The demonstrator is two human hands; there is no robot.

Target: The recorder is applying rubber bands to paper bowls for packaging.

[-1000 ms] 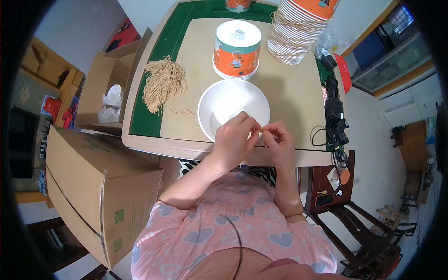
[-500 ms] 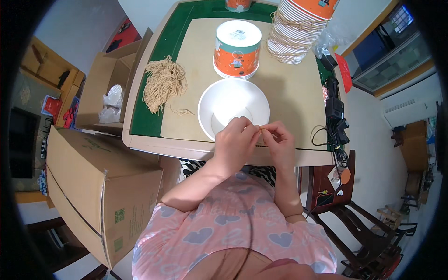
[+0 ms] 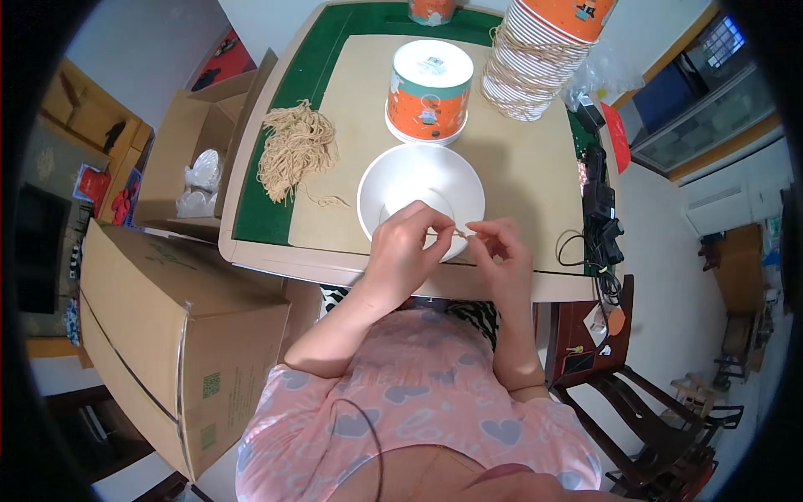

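Over the near rim of a white paper bowl, my left hand and my right hand pinch a short piece of thin tan string between thumbs and fingertips. Both hands are closed on it, with a small gap between them. Part of the string is hidden by my fingers. The bowl stands upright at the table's near edge. Behind it is an orange and green paper tub, turned upside down. A loose heap of tan string lies left of the bowl, with one strand trailing toward it.
At the back right rises a tall stack of paper tubs with string around it. Black power adapters and cables line the table's right edge. A large cardboard box stands at the left, an opened one behind it. A dark chair is at the right.
My fingertips have moved slightly apart, the left hand shifting leftward, and string now shows between them. The bowl and the heap look unchanged apart from a small shift of the view.
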